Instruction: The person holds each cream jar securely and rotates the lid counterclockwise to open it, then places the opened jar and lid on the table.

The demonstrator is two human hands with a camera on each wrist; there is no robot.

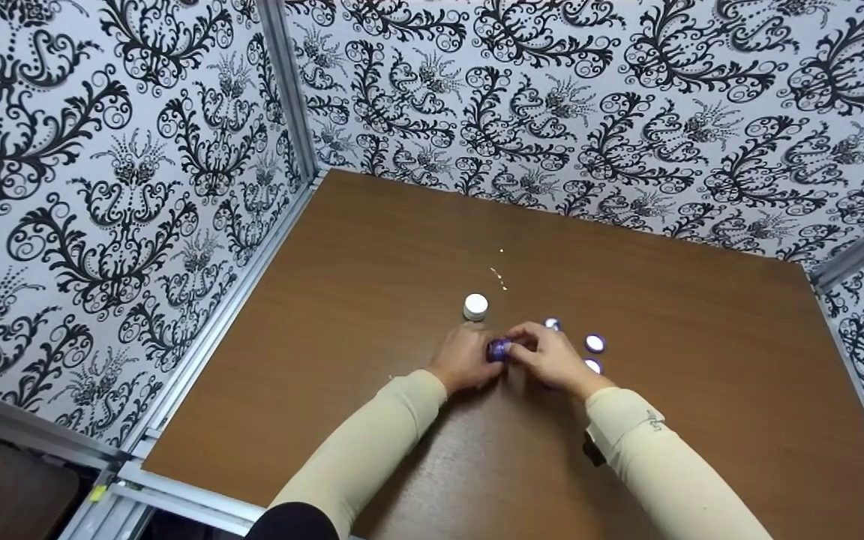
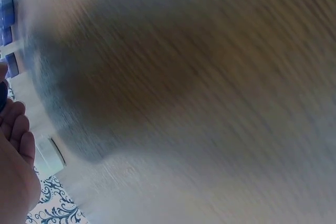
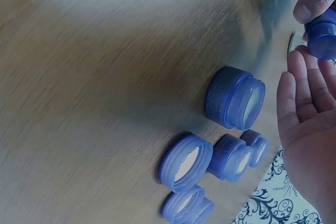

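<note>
Both hands meet over the desk (image 1: 372, 247), pinching one small purple jar (image 1: 499, 349) between them: the left hand (image 1: 464, 360) grips it from its left, the right hand (image 1: 548, 354) from its right with fingers (image 3: 315, 4) curled on it. Beyond the jar stands a white bottle (image 1: 475, 307); right of it lie loose purple jars and lids (image 3: 210, 156).

Both arms in cream sleeves reach forward and angle inward, so the left hand (image 1: 465, 358) and right hand (image 1: 550, 355) meet at the fingertips, fingers curled together in a pinch, knuckles up, wrists low
</note>
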